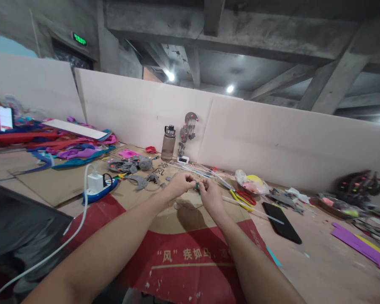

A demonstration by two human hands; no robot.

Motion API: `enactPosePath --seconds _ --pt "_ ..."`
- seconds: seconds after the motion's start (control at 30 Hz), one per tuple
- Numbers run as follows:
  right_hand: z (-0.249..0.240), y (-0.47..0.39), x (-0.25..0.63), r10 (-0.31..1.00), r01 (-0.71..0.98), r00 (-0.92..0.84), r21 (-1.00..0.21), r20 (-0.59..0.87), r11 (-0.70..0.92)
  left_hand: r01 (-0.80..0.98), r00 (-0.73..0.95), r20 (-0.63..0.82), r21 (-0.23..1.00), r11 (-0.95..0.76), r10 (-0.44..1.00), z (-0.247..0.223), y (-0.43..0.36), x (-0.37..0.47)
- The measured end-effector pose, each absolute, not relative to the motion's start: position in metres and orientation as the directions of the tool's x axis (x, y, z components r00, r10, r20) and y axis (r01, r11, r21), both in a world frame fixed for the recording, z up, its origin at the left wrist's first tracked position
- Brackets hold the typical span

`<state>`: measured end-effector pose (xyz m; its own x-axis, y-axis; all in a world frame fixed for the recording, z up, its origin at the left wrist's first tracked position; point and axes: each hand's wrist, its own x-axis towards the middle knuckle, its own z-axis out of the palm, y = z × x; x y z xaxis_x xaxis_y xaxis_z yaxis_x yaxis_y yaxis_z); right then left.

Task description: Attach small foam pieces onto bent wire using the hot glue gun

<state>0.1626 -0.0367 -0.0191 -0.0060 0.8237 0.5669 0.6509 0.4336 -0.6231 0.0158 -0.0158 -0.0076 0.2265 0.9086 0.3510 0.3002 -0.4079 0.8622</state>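
Note:
My left hand (180, 185) and my right hand (211, 196) meet over the cardboard, fingertips pinched close together. Between them is a small dark teal piece (196, 185), too small to name; both hands seem to grip it. To the left of my left hand lie grey felt-like pieces (139, 181), one crescent-shaped. Beyond my right hand are scissors with red handles (245, 197) and pliers with yellow handles (240, 200). A thin translucent stick (256, 209) crosses the table beside my right wrist.
A black phone (281, 221) lies at right. A bottle (168, 143) and a hanging grey ornament (186, 133) stand by the white partition (139, 103). A blue power strip (99, 192) with a white cable is at left, near colourful fabric strips (79, 152). A bowl (251, 185) sits behind.

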Motion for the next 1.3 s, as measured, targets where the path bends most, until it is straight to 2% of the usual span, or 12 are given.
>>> enactPosePath --seconds 0.3,0.7,1.07,1.3 --pt "-0.016 -0.0391 0.1609 0.822 0.631 -0.005 -0.636 0.569 0.444 0.318 0.238 0.376 0.841 -0.437 0.896 -0.0051 -0.0162 0.0139" --pt "-0.0128 -0.0388 0.1654 0.826 0.628 0.056 -0.663 0.561 0.408 0.123 0.325 0.278 0.935 -0.332 0.904 -0.0003 -0.0207 0.0151" --pt "-0.013 -0.0428 0.1602 0.809 0.603 0.046 -0.662 0.586 0.445 0.212 0.329 0.322 0.891 -0.402 0.888 -0.0049 -0.0177 0.0137" --pt "-0.0163 -0.041 0.1589 0.801 0.614 0.028 -0.643 0.598 0.458 0.269 0.266 0.368 0.859 -0.435 0.891 -0.0019 -0.0193 0.0144"
